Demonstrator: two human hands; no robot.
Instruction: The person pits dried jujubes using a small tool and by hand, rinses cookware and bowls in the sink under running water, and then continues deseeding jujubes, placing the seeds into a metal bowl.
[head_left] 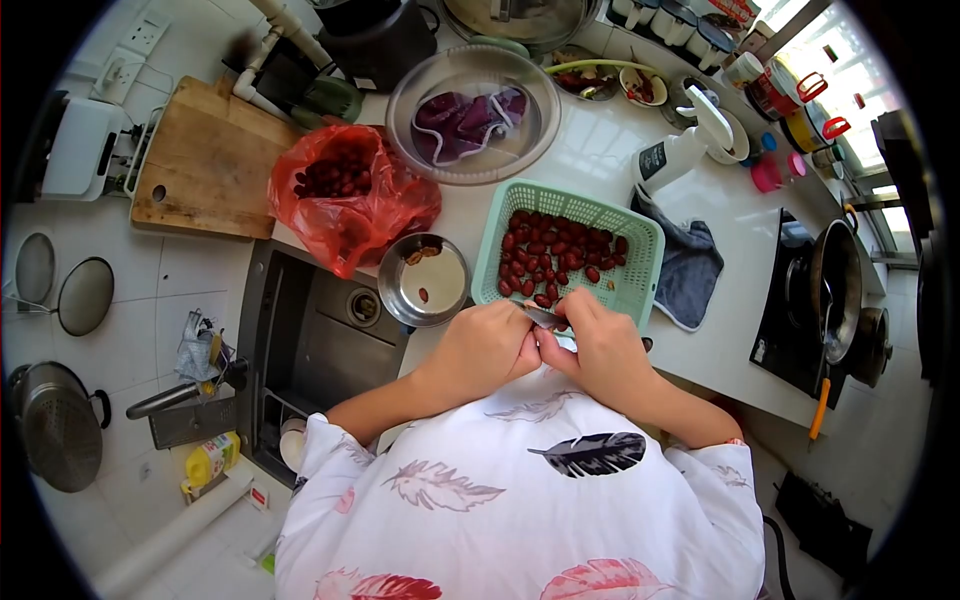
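Observation:
My right hand (602, 340) is closed around a small knife (545, 318); its grey blade shows between my hands and a dark handle end sticks out at the right. My left hand (484, 345) is closed against the blade, fingers pinched; whatever it holds is hidden. Just beyond both hands, a light green plastic basket (652, 245) holds many dark red dates (545, 245). Left of it stands a steel bowl (388, 283) with a few date pieces inside. A red plastic bag (400, 205) with more dates lies open farther left.
Behind the basket is a clear basin (400, 110) with purple cloth in it. A white spray bottle (670, 158) and a grey cloth (690, 265) are to the right. The sink (320, 320) lies left, near a wooden cutting board (205, 150). A pan (838, 285) sits on the stove at right.

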